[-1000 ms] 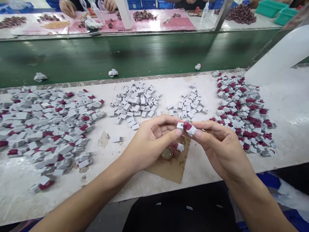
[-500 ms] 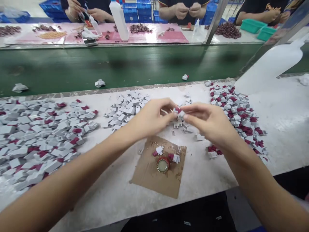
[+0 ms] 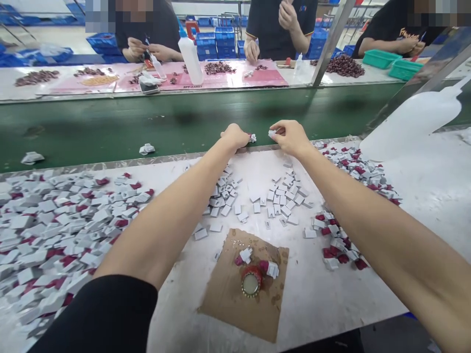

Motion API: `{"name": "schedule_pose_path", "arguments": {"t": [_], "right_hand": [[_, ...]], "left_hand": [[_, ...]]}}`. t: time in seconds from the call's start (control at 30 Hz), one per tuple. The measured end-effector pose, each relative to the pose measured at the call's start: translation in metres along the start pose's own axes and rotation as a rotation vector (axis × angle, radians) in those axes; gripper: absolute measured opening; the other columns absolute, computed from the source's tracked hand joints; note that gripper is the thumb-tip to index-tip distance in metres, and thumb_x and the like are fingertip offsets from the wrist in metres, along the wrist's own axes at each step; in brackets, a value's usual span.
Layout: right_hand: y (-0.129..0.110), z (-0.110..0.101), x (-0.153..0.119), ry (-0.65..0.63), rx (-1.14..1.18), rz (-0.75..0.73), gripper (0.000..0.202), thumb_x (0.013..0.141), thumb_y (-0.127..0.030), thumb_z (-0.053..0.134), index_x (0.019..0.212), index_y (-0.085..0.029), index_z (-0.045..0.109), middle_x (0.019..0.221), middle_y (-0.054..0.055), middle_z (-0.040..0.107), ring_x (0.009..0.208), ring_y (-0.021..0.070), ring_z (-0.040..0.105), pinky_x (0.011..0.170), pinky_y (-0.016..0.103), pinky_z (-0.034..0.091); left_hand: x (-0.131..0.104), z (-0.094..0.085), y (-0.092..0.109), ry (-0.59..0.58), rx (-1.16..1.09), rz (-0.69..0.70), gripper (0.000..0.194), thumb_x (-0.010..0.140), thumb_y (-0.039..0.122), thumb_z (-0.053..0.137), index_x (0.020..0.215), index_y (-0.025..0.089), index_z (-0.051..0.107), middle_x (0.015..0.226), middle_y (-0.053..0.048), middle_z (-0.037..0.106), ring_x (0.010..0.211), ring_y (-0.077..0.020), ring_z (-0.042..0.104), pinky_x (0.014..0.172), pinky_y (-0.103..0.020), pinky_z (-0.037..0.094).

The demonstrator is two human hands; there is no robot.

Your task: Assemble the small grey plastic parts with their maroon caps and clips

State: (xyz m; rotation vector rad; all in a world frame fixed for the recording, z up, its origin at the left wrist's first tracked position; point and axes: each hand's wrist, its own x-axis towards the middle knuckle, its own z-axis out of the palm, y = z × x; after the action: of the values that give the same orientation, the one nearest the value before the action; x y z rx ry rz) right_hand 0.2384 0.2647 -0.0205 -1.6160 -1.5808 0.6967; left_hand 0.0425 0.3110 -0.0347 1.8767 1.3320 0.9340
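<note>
My left hand [image 3: 234, 136] reaches over the near edge of the green belt, fingers closed and partly hidden behind its back. A small grey-and-maroon plastic part [image 3: 252, 138] sticks out at its fingertips. To its right, my right hand [image 3: 291, 138] pinches a small white plastic piece [image 3: 272, 133] between thumb and fingers, just above or on the belt. The hands are apart. Below them on the table lie loose grey plastic housings [image 3: 281, 196]. Nearer me, a cardboard piece [image 3: 239, 314] carries a red bottle cap [image 3: 250, 283] and two grey-and-maroon parts [image 3: 271, 269].
A big heap of grey-and-maroon parts [image 3: 47, 220] covers the left, and another pile [image 3: 338, 240] lies right. Two white bundles [image 3: 147, 148] rest on the green belt [image 3: 165, 122]. A white squeeze bottle [image 3: 408, 122] stands right, near a metal post [image 3: 329, 44]. Co-workers sit opposite.
Both hands have moved forward from the table to the belt and come apart. Earlier they met on one grey-and-maroon part; now each has a small piece at its fingertips. The view has tilted up.
</note>
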Motion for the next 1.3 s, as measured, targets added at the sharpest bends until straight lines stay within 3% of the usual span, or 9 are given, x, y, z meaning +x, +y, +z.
{"name": "schedule_pose_path", "arguments": {"t": [0.13, 0.27, 0.4, 0.53, 0.6, 0.73, 0.9, 1.1, 1.3], "right_hand": [[-0.008, -0.008, -0.054, 0.014, 0.330, -0.004, 0.018, 0.104, -0.031, 0.075, 0.119, -0.026, 0.066, 0.115, 0.009, 0.085, 0.110, 0.0254, 0.085, 0.103, 0.046, 0.069], [-0.022, -0.016, -0.121, 0.018, 0.626, 0.009, 0.024, 0.101, -0.039, 0.078, 0.115, -0.030, 0.061, 0.120, 0.005, 0.085, 0.117, 0.0240, 0.084, 0.107, 0.045, 0.069], [-0.038, -0.019, -0.180, -0.010, 0.970, 0.120, 0.038, 0.090, -0.042, 0.095, 0.110, -0.030, 0.065, 0.101, 0.000, 0.084, 0.108, 0.0239, 0.085, 0.108, 0.045, 0.069], [-0.046, -0.029, -0.241, -0.023, 0.754, 0.173, 0.034, 0.094, -0.046, 0.095, 0.115, -0.030, 0.074, 0.108, 0.004, 0.085, 0.103, 0.0244, 0.086, 0.092, 0.038, 0.074], [-0.045, -0.035, -0.272, -0.021, 0.528, 0.056, 0.025, 0.100, -0.038, 0.090, 0.122, -0.033, 0.080, 0.122, 0.005, 0.085, 0.109, 0.0238, 0.085, 0.090, 0.032, 0.073], [-0.040, -0.041, -0.317, -0.021, 0.248, -0.195, 0.027, 0.104, -0.022, 0.080, 0.124, -0.040, 0.083, 0.116, 0.000, 0.087, 0.106, 0.0201, 0.085, 0.091, 0.025, 0.071], [-0.033, -0.043, -0.339, -0.117, 0.161, -0.279, 0.035, 0.103, -0.016, 0.077, 0.130, -0.038, 0.078, 0.109, -0.001, 0.085, 0.097, 0.0202, 0.085, 0.083, 0.025, 0.071], [0.001, -0.045, -0.363, -0.068, -0.021, -0.216, 0.028, 0.108, -0.022, 0.073, 0.132, -0.035, 0.079, 0.113, 0.004, 0.082, 0.091, 0.0208, 0.085, 0.064, 0.021, 0.067], [0.017, -0.044, -0.379, -0.054, -0.112, -0.175, 0.017, 0.107, -0.025, 0.073, 0.120, -0.031, 0.082, 0.113, 0.007, 0.084, 0.090, 0.0261, 0.087, 0.054, 0.026, 0.066]], "left_hand": [[-0.039, -0.009, 0.034, -0.014, 0.011, -0.050, 0.030, 0.086, 0.011, 0.080, 0.113, 0.020, 0.071, 0.129, -0.017, 0.076, 0.129, -0.0371, 0.067, 0.109, -0.056, 0.056], [-0.108, -0.012, 0.077, -0.251, -0.217, 0.272, 0.023, 0.100, 0.020, 0.074, 0.122, 0.019, 0.070, 0.126, -0.011, 0.079, 0.115, -0.0250, 0.074, 0.102, -0.040, 0.059], [-0.169, -0.015, 0.095, -0.113, -0.046, 0.474, 0.016, 0.106, 0.014, 0.070, 0.121, 0.020, 0.070, 0.117, -0.007, 0.078, 0.107, -0.0224, 0.073, 0.096, -0.037, 0.058], [-0.221, -0.029, 0.101, -0.210, 0.101, 0.434, 0.014, 0.115, 0.015, 0.057, 0.117, 0.018, 0.070, 0.107, -0.007, 0.075, 0.098, -0.0230, 0.070, 0.088, -0.037, 0.056], [-0.249, -0.037, 0.106, -0.335, 0.121, 0.354, 0.016, 0.117, 0.017, 0.055, 0.109, 0.018, 0.069, 0.102, -0.007, 0.073, 0.094, -0.0237, 0.069, 0.082, -0.037, 0.055], [-0.296, -0.045, 0.116, -0.481, 0.091, 0.295, 0.023, 0.119, 0.020, 0.051, 0.102, 0.018, 0.066, 0.103, -0.008, 0.074, 0.094, -0.0245, 0.068, 0.081, -0.037, 0.056], [-0.315, -0.056, 0.108, -0.506, 0.060, 0.251, 0.010, 0.116, 0.022, 0.063, 0.120, 0.019, 0.071, 0.113, -0.007, 0.074, 0.103, -0.0241, 0.069, 0.092, -0.038, 0.058], [-0.304, -0.075, 0.049, -0.063, 0.547, 0.173, 0.018, 0.111, 0.013, 0.064, 0.126, 0.013, 0.075, 0.120, -0.015, 0.074, 0.115, -0.0358, 0.064, 0.097, -0.051, 0.055], [-0.298, -0.074, 0.021, -0.074, 0.618, 0.110, 0.013, 0.110, 0.015, 0.067, 0.117, 0.018, 0.077, 0.123, -0.014, 0.077, 0.118, -0.0386, 0.062, 0.104, -0.057, 0.053]]}}
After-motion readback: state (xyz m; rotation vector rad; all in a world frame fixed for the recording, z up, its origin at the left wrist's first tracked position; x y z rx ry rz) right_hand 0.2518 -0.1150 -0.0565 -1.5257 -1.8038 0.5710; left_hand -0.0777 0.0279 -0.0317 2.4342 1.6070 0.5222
